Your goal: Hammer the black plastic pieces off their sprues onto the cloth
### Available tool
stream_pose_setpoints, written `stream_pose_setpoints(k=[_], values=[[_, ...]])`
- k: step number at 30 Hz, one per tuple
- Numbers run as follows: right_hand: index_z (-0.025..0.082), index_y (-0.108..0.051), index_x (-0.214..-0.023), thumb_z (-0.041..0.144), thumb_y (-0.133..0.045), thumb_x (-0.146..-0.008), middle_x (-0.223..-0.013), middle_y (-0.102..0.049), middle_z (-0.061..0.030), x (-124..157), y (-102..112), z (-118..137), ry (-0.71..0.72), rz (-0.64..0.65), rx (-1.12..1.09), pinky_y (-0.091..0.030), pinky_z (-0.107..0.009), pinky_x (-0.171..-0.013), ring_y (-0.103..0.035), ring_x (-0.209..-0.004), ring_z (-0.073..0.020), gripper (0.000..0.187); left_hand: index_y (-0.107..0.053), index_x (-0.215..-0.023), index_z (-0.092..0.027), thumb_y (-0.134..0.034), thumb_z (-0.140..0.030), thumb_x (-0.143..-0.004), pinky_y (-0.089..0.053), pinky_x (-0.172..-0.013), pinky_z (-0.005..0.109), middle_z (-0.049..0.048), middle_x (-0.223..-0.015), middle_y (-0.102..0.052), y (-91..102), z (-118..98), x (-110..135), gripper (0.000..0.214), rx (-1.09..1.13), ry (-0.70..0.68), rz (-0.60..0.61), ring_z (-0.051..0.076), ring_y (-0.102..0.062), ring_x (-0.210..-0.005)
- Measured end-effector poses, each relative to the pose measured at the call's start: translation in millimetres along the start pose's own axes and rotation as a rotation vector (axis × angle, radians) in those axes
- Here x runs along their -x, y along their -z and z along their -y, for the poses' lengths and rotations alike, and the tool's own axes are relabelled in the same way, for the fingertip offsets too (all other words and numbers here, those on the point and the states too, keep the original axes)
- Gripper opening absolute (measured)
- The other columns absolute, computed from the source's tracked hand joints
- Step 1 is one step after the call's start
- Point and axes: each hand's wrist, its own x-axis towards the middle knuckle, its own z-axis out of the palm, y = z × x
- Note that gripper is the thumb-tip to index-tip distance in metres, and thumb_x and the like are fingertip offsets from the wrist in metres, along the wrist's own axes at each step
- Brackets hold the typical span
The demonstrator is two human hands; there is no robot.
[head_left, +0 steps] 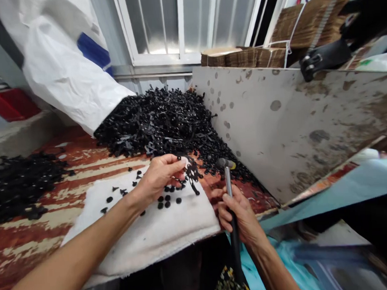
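Note:
My left hand [164, 173] pinches a small black molded part [192, 173] above the white cloth [181, 222]; its thin branches hang down from my fingertips. In my right hand [238, 210] is a hammer [228, 182], gripped around its handle with the small head upward. The head has a dark face and a yellowish end. Several round black pieces [167, 201] lie scattered on the cloth, below and left of my left hand. My right hand is just off the cloth's right edge.
A large heap of black parts [166, 120] spills from a white sack [64, 74]. A smaller black pile [19, 186] lies left on the worn red table [65, 188]. A stained grey board [270, 109] walls off the right side. Cardboard stacks [247, 57] stand behind it.

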Motion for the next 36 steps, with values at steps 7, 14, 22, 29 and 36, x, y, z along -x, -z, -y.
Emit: stream_pose_setpoints(k=[7,14,22,29,36], values=[[0.023,-0.048,-0.084,0.049,-0.079,-0.076,-0.064,-0.056,0.0101,27,-4,-10,0.028,-0.039,0.105,-0.036,-0.013,-0.03,-0.038,-0.035,-0.0018,0.042,-0.064,-0.063,-0.014,-0.084,-0.047,-0.059,-0.048,-0.05,0.021,-0.0009,-0.06,-0.06,-37.7,34,59,0.039,0.045,0.129,0.096,0.011,-0.056,-0.058],[0.023,-0.047,-0.084,0.051,-0.073,-0.082,-0.051,-0.051,0.0109,58,-23,-10,0.037,-0.043,0.256,-0.031,-0.013,-0.032,-0.037,-0.033,-0.0035,0.038,-0.065,-0.089,-0.016,-0.09,-0.049,-0.055,-0.053,-0.05,0.022,0.0013,-0.075,-0.067,-50.1,50,99,0.053,0.362,0.306,0.161,0.011,-0.06,-0.059],[0.023,-0.048,-0.086,0.052,-0.07,-0.083,-0.05,-0.042,0.0124,66,-32,-9,-0.024,0.015,0.354,-0.03,-0.016,-0.034,-0.035,-0.034,-0.0047,0.036,-0.054,-0.104,-0.021,-0.075,-0.057,-0.07,-0.051,-0.047,0.026,0.005,-0.088,-0.065,-11.0,64,135,0.054,0.011,0.216,-0.07,0.018,-0.064,-0.069],[0.023,-0.051,-0.087,0.04,-0.067,-0.086,-0.062,-0.045,0.0096,67,-48,-14,-0.056,0.22,0.362,-0.027,-0.017,-0.035,-0.034,-0.038,-0.0036,0.023,-0.063,-0.098,-0.024,-0.046,-0.026,-0.095,-0.046,-0.092,0.043,0.0087,-0.103,-0.068,13.3,50,149,0.018,-1.014,-0.516,0.072,0.024,-0.06,-0.097],[0.023,-0.058,-0.094,0.041,-0.06,-0.091,-0.06,-0.047,0.0081,62,-53,-20,-0.028,0.223,0.478,-0.031,-0.02,-0.041,-0.039,-0.044,-0.0076,0.018,-0.053,-0.066,-0.024,-0.043,-0.034,-0.089,-0.034,-0.057,0.028,-0.0023,-0.055,-0.051,28.3,51,139,0.027,-0.863,-0.153,0.058,0.015,-0.047,-0.053]])
